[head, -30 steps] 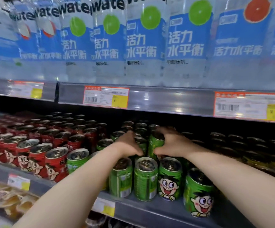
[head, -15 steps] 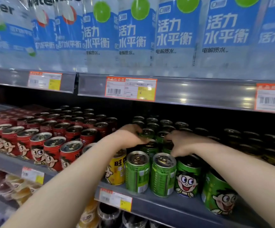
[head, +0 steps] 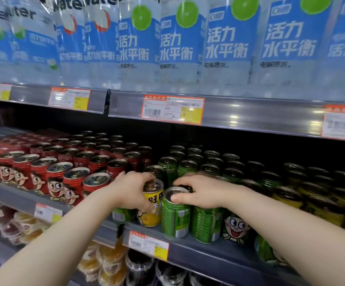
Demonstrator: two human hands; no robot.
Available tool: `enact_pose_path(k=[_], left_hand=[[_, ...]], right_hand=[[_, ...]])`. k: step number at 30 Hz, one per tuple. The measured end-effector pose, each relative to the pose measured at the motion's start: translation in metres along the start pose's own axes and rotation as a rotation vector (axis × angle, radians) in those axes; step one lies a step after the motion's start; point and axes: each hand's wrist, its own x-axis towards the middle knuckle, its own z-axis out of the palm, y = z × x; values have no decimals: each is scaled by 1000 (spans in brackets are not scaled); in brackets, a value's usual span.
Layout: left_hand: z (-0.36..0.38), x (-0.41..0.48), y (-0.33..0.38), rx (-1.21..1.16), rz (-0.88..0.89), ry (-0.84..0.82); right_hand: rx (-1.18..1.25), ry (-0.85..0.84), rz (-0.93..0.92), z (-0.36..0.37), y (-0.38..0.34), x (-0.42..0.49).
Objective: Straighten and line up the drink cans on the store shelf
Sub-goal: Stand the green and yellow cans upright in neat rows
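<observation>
Green drink cans (head: 206,226) stand in rows on the middle shelf (head: 219,256), with red cans (head: 72,182) to their left. A single yellow can (head: 152,205) stands among the green ones at the front. My left hand (head: 132,190) wraps around the yellow can from its left side. Beside it stands a green can (head: 175,217), and my right hand (head: 200,193) grips its top rim with the thumb on the lid. A green can further right shows its cartoon face (head: 236,226) forward; the others show barcodes.
Large water bottles (head: 179,44) fill the shelf above, over price tags (head: 172,110). More yellow cans (head: 312,205) stand at the right. Jelly cups (head: 103,263) lie on the shelf below. A price tag (head: 148,244) hangs on the shelf lip.
Both hands have drawn back from the rear rows to the front. My left hand now holds the yellow can and my right hand grips the front green can. The camera shifted left.
</observation>
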Motion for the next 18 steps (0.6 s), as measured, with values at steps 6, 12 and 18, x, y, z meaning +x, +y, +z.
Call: enact_pose_path(k=[6,12,18], left_hand=[[-21,-2,24,-450,-10,310],[-27,6,64,-600,33,500],[-19,11,126,-749,157,427]], right_hand=[[-12,308,167,-26,34,-28],[-183,72,604,-61,97,-84],[-136,81,724,-45,128,-115]])
